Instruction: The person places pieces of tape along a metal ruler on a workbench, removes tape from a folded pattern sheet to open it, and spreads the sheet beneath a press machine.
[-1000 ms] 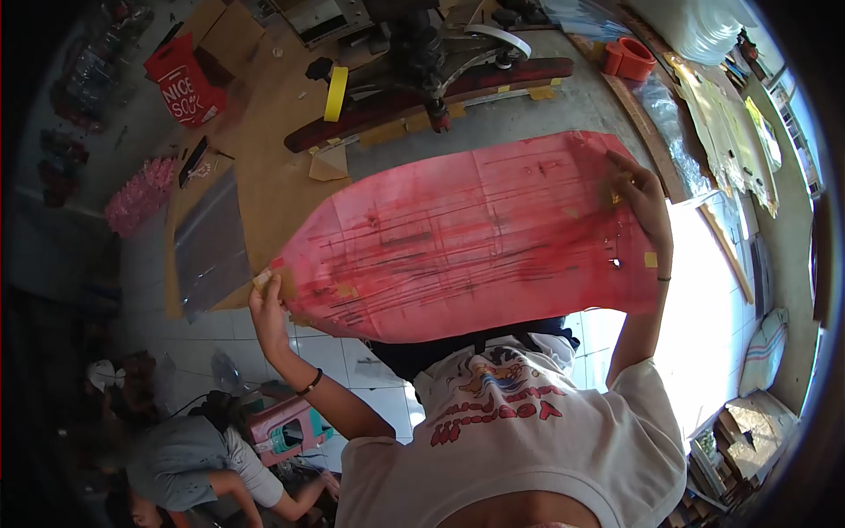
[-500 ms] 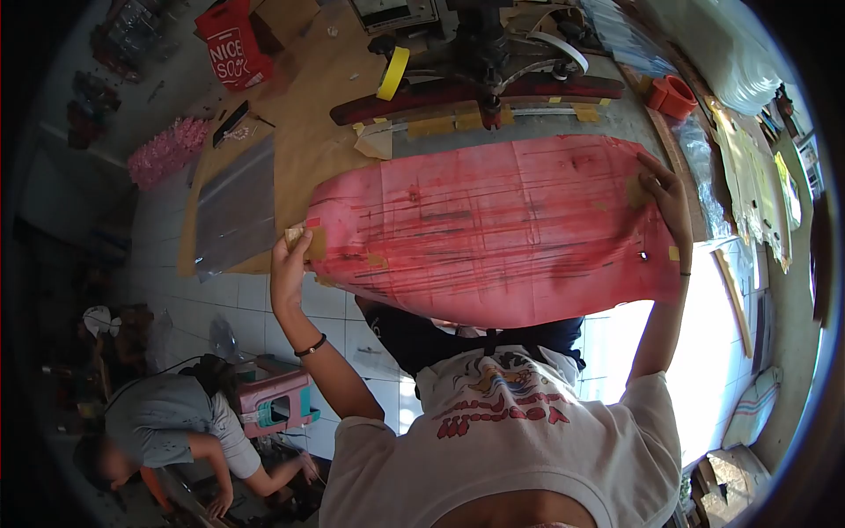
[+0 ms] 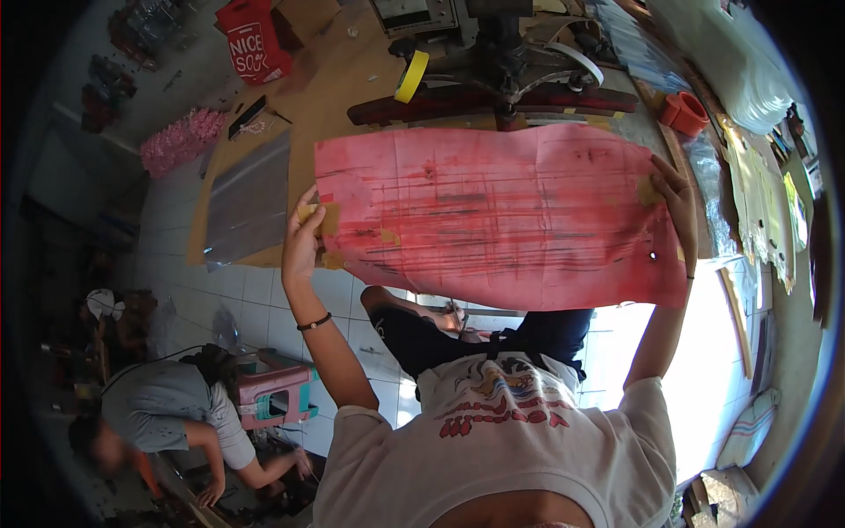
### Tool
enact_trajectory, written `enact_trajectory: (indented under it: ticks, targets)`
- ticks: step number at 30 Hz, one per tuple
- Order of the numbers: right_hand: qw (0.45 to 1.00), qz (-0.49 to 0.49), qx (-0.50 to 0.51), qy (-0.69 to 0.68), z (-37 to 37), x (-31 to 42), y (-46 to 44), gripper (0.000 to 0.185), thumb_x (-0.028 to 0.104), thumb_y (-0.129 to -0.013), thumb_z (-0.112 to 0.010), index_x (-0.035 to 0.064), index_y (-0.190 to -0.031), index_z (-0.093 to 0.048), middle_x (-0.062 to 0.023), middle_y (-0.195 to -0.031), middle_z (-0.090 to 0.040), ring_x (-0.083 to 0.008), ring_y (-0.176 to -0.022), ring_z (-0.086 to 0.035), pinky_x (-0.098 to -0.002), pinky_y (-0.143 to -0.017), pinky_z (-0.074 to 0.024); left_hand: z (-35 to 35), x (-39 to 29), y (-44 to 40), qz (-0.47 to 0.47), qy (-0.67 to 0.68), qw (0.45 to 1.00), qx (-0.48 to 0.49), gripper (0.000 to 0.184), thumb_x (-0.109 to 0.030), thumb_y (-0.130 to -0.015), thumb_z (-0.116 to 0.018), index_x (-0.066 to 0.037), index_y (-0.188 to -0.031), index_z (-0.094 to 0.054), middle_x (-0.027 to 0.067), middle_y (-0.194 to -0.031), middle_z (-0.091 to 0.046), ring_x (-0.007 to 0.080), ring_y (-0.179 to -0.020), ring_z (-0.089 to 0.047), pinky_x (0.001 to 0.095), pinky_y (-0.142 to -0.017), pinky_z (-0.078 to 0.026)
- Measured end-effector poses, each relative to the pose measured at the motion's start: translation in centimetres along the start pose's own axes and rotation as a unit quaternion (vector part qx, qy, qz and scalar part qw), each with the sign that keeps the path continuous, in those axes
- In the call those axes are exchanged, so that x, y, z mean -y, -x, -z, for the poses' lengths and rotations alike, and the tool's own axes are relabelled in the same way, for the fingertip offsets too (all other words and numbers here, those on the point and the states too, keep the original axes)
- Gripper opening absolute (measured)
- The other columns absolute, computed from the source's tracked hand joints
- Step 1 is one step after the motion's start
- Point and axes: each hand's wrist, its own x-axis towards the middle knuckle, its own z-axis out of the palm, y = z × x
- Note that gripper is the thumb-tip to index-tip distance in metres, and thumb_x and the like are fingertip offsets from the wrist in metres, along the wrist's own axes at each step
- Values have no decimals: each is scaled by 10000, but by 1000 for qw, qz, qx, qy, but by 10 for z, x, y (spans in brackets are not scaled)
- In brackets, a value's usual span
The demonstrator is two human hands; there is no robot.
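Observation:
A pink-red sheet [image 3: 493, 220], streaked with dark and red lines and patched with brown tape, is stretched out between my two hands. My left hand [image 3: 304, 238] grips its left edge beside a tape patch, thumb on the face turned to me. At the opposite edge my right hand [image 3: 676, 198] pinches the sheet near another patch, and its fingers are partly hidden. A small hole shows near the lower right corner. The sheet hangs above my lap, in front of the table edge.
Behind the sheet stands a black metal machine [image 3: 502, 75] with a dark red bar and a yellow tape roll [image 3: 411, 77]. A clear plastic sheet [image 3: 249, 202] lies on the brown table covering [image 3: 339, 97]. A red bag [image 3: 253, 44] sits farther back. Another person [image 3: 167, 405] bends near a pink stool [image 3: 273, 392] at lower left.
The sheet's upper left corner has risen and its surface is flatter. My left hand has shifted slightly right and up. Both hands keep their hold.

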Motion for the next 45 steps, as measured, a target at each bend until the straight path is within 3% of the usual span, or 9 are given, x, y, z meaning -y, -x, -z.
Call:
enact_trajectory:
  ticks: [4,7,13,22,25,34,37,41,45]
  targets:
    - [993,49,-11,110,5,-10,-10,439,148,-996,-596,4,-1408,-545,-61,-1194,-671,-87,-1023,-607,-250,-914,-480,12,12,-27,46,-53,997,42,427,-123,-1004,-572,-58,-1421,-512,102,-1278,-624,175,-1094,-651,302,-823,-596]
    - [991,57,-12,118,6,-12,-17,443,156,-995,-597,4,-1407,-546,-58,-1170,-671,-87,-1007,-600,-256,-907,-478,-5,0,-26,70,-119,990,3,412,-130,-993,-609,-52,-1393,-549,104,-1187,-656,168,-1061,-644,308,-890,-549]
    - [995,52,-19,86,5,2,-27,432,138,-981,-571,-24,-1381,-561,-89,-1138,-687,-116,-1024,-613,-262,-932,-457,-5,9,-51,-24,-195,979,54,442,-181,-980,-659,-45,-1387,-551,114,-1242,-641,160,-1112,-613,309,-953,-507]
    - [992,66,-12,108,15,-5,-49,442,129,-955,-585,-9,-1374,-573,-93,-1157,-690,-113,-1021,-613,-266,-940,-450,-10,-1,-74,-15,-229,969,90,420,-123,-991,-627,-60,-1397,-542,102,-1246,-640,152,-1113,-607,296,-955,-494]
    - [990,63,-14,123,17,-14,-58,436,124,-958,-590,-1,-1376,-577,-83,-1139,-691,-113,-1010,-615,-264,-931,-459,-6,6,-80,-36,-212,974,79,418,-113,-993,-620,-59,-1399,-536,103,-1242,-639,151,-1108,-607,294,-958,-490]
    - [996,47,-18,70,20,-26,-64,433,134,-966,-597,2,-1377,-576,-97,-1135,-698,-125,-991,-630,-259,-898,-483,-8,9,-69,21,-121,990,70,390,-112,-991,-621,-50,-1370,-550,99,-1241,-635,162,-1120,-603,303,-977,-487]
    - [993,67,-6,97,26,-37,-77,438,146,-967,-604,-4,-1377,-573,-102,-1158,-692,-133,-1015,-631,-262,-916,-479,-9,8,-80,24,-159,986,49,389,-135,-992,-627,-45,-1363,-550,100,-1210,-650,167,-1090,-621,309,-947,-508]
    - [978,108,9,176,31,-35,-101,448,169,-976,-613,-4,-1387,-561,-118,-1211,-677,-142,-1056,-628,-273,-951,-472,-11,3,-110,13,-208,976,61,364,-176,-988,-640,-40,-1318,-571,104,-1111,-677,154,-947,-668,309,-754,-571]
    - [993,84,-13,81,24,-36,-123,452,187,-985,-615,1,-1392,-550,-138,-1214,-669,-162,-1097,-635,-274,-963,-472,-18,-4,-143,2,-260,964,51,361,-210,-973,-665,-17,-1268,-589,96,-1003,-693,141,-754,-682,283,-558,-564]
